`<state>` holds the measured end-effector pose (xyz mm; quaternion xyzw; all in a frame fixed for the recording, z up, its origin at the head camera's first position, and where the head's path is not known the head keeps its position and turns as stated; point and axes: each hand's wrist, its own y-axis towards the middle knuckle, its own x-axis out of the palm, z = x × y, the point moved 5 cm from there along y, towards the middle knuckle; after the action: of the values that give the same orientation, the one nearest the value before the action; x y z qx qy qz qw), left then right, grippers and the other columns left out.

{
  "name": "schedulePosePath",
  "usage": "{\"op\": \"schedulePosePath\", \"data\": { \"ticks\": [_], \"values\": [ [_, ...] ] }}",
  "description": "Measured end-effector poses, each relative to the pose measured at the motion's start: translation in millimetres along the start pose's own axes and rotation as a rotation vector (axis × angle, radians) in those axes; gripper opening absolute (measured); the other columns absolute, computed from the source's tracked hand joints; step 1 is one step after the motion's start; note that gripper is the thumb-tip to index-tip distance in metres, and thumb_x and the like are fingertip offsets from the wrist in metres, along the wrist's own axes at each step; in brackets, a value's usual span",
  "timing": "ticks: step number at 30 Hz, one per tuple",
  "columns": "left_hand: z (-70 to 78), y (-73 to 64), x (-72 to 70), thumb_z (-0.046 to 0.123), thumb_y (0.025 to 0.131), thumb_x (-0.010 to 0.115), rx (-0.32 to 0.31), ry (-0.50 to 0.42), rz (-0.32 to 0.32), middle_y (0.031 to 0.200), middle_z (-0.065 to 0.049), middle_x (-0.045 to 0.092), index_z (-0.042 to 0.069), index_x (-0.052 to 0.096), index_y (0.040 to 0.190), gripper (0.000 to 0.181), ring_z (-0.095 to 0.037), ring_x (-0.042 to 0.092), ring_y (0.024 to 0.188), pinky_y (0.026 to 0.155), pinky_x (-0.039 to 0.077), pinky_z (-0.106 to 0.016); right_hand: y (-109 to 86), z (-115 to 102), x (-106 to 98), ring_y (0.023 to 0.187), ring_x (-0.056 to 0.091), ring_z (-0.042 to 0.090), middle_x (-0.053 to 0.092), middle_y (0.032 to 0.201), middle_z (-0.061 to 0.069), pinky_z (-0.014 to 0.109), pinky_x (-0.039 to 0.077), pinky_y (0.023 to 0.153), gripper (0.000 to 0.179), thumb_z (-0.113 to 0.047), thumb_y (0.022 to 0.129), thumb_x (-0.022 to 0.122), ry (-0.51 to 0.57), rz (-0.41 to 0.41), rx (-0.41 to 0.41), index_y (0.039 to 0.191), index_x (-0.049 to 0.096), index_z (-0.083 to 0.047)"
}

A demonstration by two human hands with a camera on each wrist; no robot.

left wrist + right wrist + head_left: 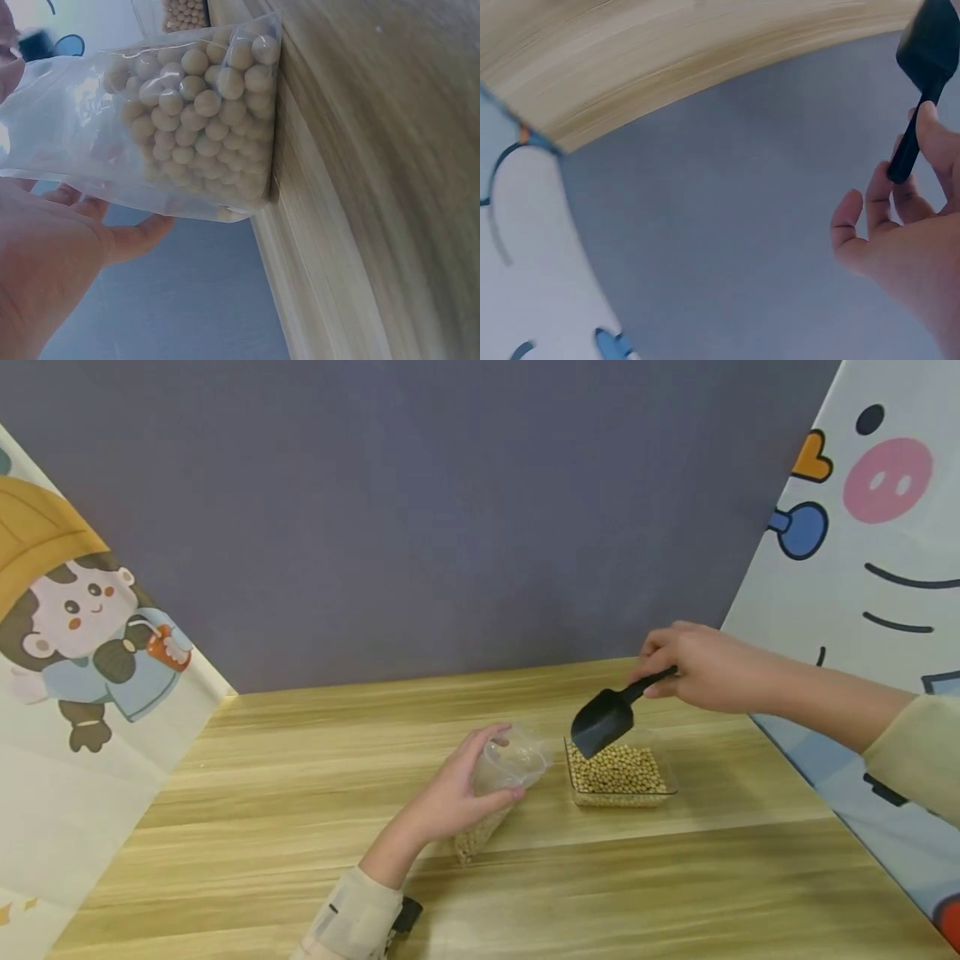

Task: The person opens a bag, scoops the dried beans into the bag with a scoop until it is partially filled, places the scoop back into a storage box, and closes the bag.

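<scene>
My left hand (442,793) grips a clear plastic bag (476,839) around its upper part, with thumb and fingers spread about the opening. In the left wrist view, round pale beans (202,124) fill the bag's lower part, and its bottom is at the wooden surface. Up at the right, my right hand (697,667) pinches the handle of a black scoop (602,722). The scoop's bowl tilts down to the left above a clear rectangular container (626,800); no beans show in the bowl. Similar beans (618,770) lie inside the container.
The wood-grain tabletop (285,793) runs back to a grey wall (450,527). Panels with printed cartoons stand on the left (97,635) and right (885,543), the right one close by my right forearm.
</scene>
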<state>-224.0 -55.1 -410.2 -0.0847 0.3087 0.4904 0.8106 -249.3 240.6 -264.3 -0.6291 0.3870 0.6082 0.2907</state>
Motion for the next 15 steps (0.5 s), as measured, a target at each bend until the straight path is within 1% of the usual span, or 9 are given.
{"op": "schedulePosePath", "data": {
  "ticks": [4,8,11,15],
  "values": [
    [0.9,0.7,0.6,0.040,0.093,0.082,-0.002,0.004,-0.004,0.157,-0.003,0.051,0.031,0.035,0.164,0.086,-0.031,0.054,0.141,0.114,0.050,-0.059,-10.4,19,5,0.092,0.052,0.019,0.070,0.106,0.000,0.036,0.044,0.072,0.024,-0.009,0.087,0.086,-0.104,0.019,-0.027,0.108,0.085,-0.021],
    [1.4,1.3,2.0,0.039,0.093,0.081,-0.001,0.006,-0.009,0.157,-0.003,0.050,0.030,0.035,0.164,0.085,-0.030,0.055,0.139,0.112,0.052,-0.057,-19.4,35,13,0.087,0.049,0.017,0.066,0.102,-0.002,0.034,0.041,0.069,0.027,-0.007,0.083,0.088,-0.198,0.016,-0.058,0.104,0.084,-0.023],
    [1.9,1.2,3.0,0.038,0.094,0.081,-0.002,0.003,-0.009,0.157,-0.003,0.050,0.030,0.035,0.164,0.085,-0.030,0.055,0.138,0.111,0.053,-0.056,-23.0,42,20,0.088,0.053,0.017,0.066,0.103,0.001,0.037,0.048,0.071,0.028,-0.004,0.081,0.089,-0.217,0.004,-0.080,0.104,0.083,-0.021],
    [2.4,1.1,4.5,0.038,0.094,0.081,-0.003,0.001,-0.008,0.156,-0.002,0.050,0.031,0.035,0.164,0.084,-0.029,0.056,0.137,0.110,0.054,-0.054,-24.5,47,26,0.094,0.064,0.021,0.070,0.106,0.004,0.044,0.059,0.078,0.029,-0.001,0.081,0.089,-0.183,0.005,-0.081,0.104,0.081,-0.016]
  ]
}}
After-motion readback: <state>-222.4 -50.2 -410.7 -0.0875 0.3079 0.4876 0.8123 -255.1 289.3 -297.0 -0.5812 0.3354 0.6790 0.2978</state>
